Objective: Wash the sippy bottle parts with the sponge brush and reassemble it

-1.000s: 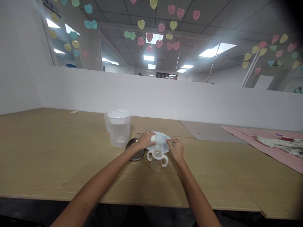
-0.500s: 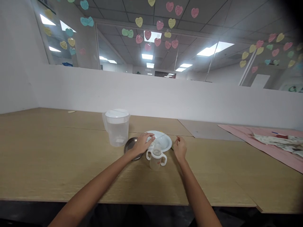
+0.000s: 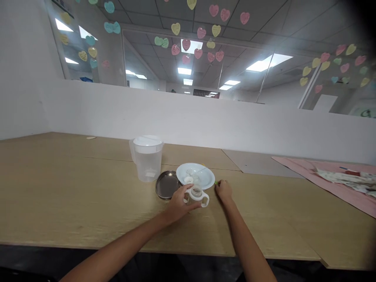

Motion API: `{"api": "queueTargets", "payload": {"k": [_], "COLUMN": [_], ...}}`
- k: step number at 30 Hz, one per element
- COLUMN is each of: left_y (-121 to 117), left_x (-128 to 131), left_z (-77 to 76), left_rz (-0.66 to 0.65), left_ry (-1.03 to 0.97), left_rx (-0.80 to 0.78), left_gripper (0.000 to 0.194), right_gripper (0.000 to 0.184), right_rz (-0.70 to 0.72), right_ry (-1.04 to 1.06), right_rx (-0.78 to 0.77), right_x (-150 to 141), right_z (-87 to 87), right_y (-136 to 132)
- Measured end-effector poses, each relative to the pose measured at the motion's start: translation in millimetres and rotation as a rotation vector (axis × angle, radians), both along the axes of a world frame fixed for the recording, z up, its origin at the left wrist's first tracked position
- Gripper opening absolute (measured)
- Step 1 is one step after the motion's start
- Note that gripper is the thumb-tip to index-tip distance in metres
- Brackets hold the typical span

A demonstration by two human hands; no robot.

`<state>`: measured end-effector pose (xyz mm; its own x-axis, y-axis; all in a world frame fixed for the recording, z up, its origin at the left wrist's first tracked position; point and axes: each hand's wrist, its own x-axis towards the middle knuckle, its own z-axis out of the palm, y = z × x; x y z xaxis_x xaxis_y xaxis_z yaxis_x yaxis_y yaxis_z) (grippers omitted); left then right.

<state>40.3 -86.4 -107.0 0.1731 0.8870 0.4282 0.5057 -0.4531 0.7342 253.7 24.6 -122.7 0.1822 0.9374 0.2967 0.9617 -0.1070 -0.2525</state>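
My left hand [image 3: 178, 203] is wrapped round the left side of a clear baby bottle [image 3: 196, 192] with two white handles. The bottle stands upright and uncapped on the table, its mouth facing up. To the right of the white bowl [image 3: 210, 184], my right hand [image 3: 224, 190] rests low over the table with its fingers pinched together. A small bit of green [image 3: 216, 182] shows at those fingertips; the rest of that thing is hidden. Inside the bowl lie a white ring-shaped part [image 3: 188, 179] and some clear pieces too faint to name.
A round steel dish [image 3: 167, 185] sits left of the bowl. Behind it stands a lidded clear plastic pitcher [image 3: 148, 165]. At the far right, a pink cloth [image 3: 296, 164] bears several items. A white wall [image 3: 188, 117] with windows above borders the table's back.
My left hand has come down from above the bowl's left edge and taken hold of the bottle. The fingers of my right hand have lowered to the green thing beside the bowl.
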Motion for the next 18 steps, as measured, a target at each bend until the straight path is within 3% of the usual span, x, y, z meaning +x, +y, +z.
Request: {"api": "queueTargets", "payload": {"k": [3,5,8,10,12,14,18], "left_y": [3,11,36,55,72,82,85], "left_x": [-6,-20,-60,-89,-112,-124,-123], "left_z": [2.6,14.6,47.0,68.5,81.2,82.7,69.3], "left_rz": [-0.004,0.13,0.726,0.951,1.01,0.958,0.91], "left_ry": [-0.014,-0.065,-0.312,-0.37,-0.355,-0.315,-0.188], "left_rx": [0.103,0.277,0.509,0.494,0.358,0.247,0.32], "left_gripper": [0.069,0.066,0.066,0.082,0.1,0.11,0.11], "right_gripper": [0.027,0.027,0.027,0.027,0.027,0.028,0.029], "right_rz": [0.003,0.013,0.027,0.029,0.028,0.029,0.038], "right_ry": [-0.002,-0.01,-0.017,-0.008,0.005,0.013,0.031], "right_rx": [-0.017,-0.021,-0.006,-0.005,-0.015,-0.016,-0.022], "right_x": [-1,-1,-1,0,0,0,-1], "right_z": [-0.6,-1.6,-3.8,-5.4,-6.8,-7.8,-7.4], "right_y": [0,1,2,4,5,6,6]}}
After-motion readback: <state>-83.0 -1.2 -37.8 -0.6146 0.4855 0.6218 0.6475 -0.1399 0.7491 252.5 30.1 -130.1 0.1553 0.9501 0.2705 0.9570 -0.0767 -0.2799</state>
